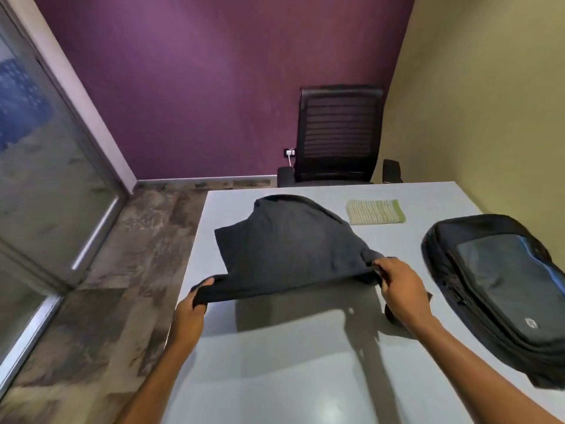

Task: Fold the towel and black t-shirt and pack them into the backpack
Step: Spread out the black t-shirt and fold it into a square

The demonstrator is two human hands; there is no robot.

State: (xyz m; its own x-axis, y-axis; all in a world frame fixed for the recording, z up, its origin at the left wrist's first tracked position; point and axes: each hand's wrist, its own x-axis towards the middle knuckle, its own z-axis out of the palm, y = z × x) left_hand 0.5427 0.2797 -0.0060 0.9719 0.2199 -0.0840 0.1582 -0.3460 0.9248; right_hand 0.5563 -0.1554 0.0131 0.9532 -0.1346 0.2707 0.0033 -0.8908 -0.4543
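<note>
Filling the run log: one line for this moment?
step: folding black t-shirt | left hand, right hand: gripping near edge, lifted | towel: folded, on table | backpack: right, unpacked

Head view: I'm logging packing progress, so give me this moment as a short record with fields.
t-shirt: black t-shirt, near edge lifted off the table, far part resting on it
left hand: left hand grips the near-left corner
right hand: right hand grips the near-right corner
towel: towel folded, beyond the shirt
backpack: backpack lying flat at right, looks closed
</note>
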